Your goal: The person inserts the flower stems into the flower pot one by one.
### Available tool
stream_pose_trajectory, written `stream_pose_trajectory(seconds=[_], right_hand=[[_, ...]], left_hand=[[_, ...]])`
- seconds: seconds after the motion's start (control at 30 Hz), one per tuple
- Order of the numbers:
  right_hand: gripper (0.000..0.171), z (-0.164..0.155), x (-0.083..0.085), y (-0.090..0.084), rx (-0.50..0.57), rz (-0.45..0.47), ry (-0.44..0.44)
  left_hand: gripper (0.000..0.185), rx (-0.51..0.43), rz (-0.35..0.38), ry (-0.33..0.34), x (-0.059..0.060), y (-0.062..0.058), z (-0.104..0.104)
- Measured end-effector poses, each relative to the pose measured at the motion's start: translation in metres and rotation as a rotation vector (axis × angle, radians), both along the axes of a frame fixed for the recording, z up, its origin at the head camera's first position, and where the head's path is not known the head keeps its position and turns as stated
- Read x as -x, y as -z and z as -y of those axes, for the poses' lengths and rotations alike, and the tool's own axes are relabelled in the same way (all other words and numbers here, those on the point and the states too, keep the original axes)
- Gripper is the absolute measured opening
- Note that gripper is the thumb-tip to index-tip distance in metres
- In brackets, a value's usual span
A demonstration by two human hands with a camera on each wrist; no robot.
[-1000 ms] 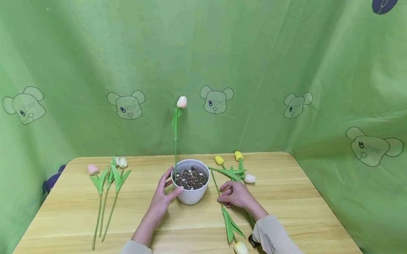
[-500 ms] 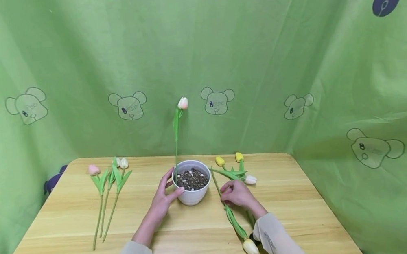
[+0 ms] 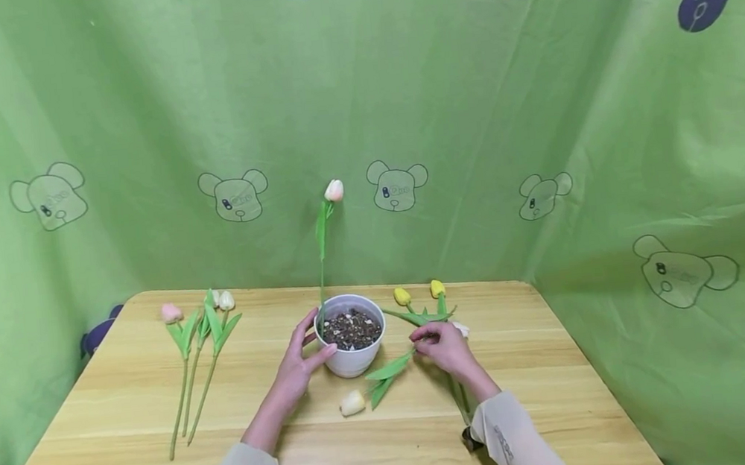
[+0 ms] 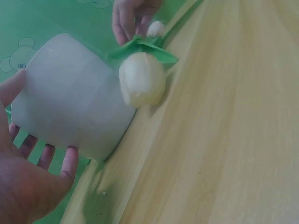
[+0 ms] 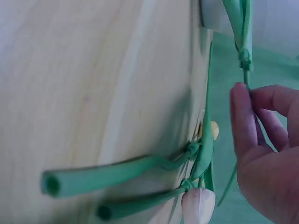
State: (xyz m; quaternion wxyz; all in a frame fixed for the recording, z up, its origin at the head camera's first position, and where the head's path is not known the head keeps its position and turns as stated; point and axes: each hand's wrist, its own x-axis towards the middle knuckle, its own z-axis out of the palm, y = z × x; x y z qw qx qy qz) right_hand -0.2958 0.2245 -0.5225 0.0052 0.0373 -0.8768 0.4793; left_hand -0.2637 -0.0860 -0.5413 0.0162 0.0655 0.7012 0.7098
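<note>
A white pot [image 3: 353,359] filled with gravel stands mid-table, and one pale pink tulip [image 3: 334,190] stands upright in it. My left hand [image 3: 299,365] cups the pot's left side, thumb across the front; in the left wrist view the pot [image 4: 70,98] sits between thumb and fingers [image 4: 46,157]. To the pot's right, my right hand [image 3: 439,344] pinches the stem of a cream tulip. Its bloom [image 3: 352,403] lies on the table in front of the pot, also seen as the bloom [image 4: 141,84]. In the right wrist view the fingers [image 5: 261,140] pinch the thin stem [image 5: 246,60].
Two yellow tulips [image 3: 402,295] and a white one [image 3: 460,327] lie behind my right hand; their stems [image 5: 117,173] run along the table. Three tulips [image 3: 185,355] lie at the left. The wooden table [image 3: 563,394] is hemmed by green cloth walls [image 3: 605,128].
My right hand has swung the cream tulip round: its bloom went from beside my right sleeve leftward to the front of the pot. My left hand stayed on the pot.
</note>
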Motion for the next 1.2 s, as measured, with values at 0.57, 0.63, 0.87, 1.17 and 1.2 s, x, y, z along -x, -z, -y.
stream_pose_trajectory(seconds=[0.57,0.63,0.87,1.17,1.2], right_hand=[[0.015,-0.016,0.0,-0.001,-0.349,-0.268,-0.249],[0.016,-0.019,-0.001,-0.004,-0.34,-0.295,-0.279],[0.015,-0.031,-0.005,-0.021,-0.214,-0.293,-0.352],[0.013,-0.031,-0.012,-0.041,-0.035,-0.331,-0.275],[0.013,-0.03,-0.013,-0.042,-0.015,-0.333,-0.267]], left_hand=[[0.083,0.007,0.005,0.003,0.001,0.002,0.0],[0.083,0.008,0.003,0.005,0.001,0.001,0.0],[0.084,0.006,0.0,0.004,0.002,0.001,0.0],[0.084,0.01,-0.011,0.014,0.001,0.0,0.0],[0.084,0.009,-0.012,0.016,0.001,0.0,0.0]])
